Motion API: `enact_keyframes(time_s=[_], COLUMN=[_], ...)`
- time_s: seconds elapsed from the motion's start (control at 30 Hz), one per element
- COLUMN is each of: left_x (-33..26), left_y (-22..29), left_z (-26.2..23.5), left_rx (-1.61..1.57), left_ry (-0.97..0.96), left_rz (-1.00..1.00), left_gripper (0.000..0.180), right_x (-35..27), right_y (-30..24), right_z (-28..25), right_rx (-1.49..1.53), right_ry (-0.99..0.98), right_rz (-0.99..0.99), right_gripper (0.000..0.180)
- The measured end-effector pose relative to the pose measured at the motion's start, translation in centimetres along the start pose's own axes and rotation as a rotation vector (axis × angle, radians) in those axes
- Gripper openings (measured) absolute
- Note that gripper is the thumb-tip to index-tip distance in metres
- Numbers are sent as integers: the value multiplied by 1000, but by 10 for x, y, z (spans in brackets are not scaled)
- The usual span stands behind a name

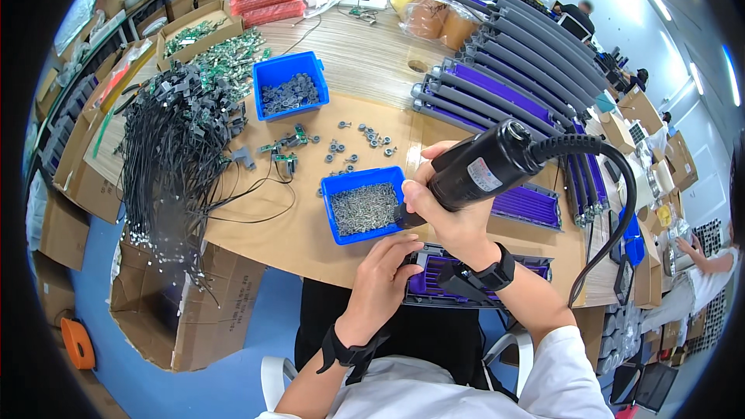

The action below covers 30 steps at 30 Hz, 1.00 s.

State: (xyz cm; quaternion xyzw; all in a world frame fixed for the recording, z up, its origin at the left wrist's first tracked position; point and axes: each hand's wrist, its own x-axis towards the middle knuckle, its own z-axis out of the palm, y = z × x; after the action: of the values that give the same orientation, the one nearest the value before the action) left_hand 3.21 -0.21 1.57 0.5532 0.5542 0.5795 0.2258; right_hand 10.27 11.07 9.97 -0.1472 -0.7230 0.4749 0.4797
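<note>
My right hand (454,213) is wrapped round a black electric screwdriver (485,167), which lies tilted with a thick cable running off its rear end. Its front end points down toward the right edge of a blue bin (335,226) of small metal screws (365,208); the tip itself is hard to make out. Just in front of that bin, my left hand (382,275) grips the left end of a long grey-and-purple slatted housing (434,279), its fingers bent over the end. My right wrist and forearm hide part of this housing.
Loose grey rollers (375,138) and small green circuit boards (285,157) lie behind the screws. Another blue bin (289,60) holds grey rollers. Black cables (167,140) heap at left; grey-and-purple housings (497,81) stack at right. The screwdriver's cable (630,186) loops beside my right arm.
</note>
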Motion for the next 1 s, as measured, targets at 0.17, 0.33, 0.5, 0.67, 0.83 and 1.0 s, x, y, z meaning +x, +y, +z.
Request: enact_keyframes(time_s=[0.17, 0.33, 0.5, 0.67, 0.83, 1.0], left_x=[0, -4, -5, 1, -1, -1], left_y=[0, -1, -4, 1, -4, -6], left_z=[-1, 2, 5, 3, 4, 5], left_rx=[-23, -21, -14, -41, -31, -25], left_ry=[3, 52, 79, 53, 49, 54], left_rz=[9, -29, -54, -87, -53, -39], left_gripper=[34, 47, 59, 68, 71, 71], right_x=[-1, 4, 5, 6, 5, 5], right_y=[-4, -6, -10, -11, -15, -15], right_z=[-2, -7, -7, -9, -8, -10], right_rx=[164, 182, 154, 182, 201, 211], right_ry=[105, 128, 147, 147, 147, 139], right_rz=[-14, 16, 30, 13, 18, 21], right_gripper=[36, 39, 41, 41, 41, 41])
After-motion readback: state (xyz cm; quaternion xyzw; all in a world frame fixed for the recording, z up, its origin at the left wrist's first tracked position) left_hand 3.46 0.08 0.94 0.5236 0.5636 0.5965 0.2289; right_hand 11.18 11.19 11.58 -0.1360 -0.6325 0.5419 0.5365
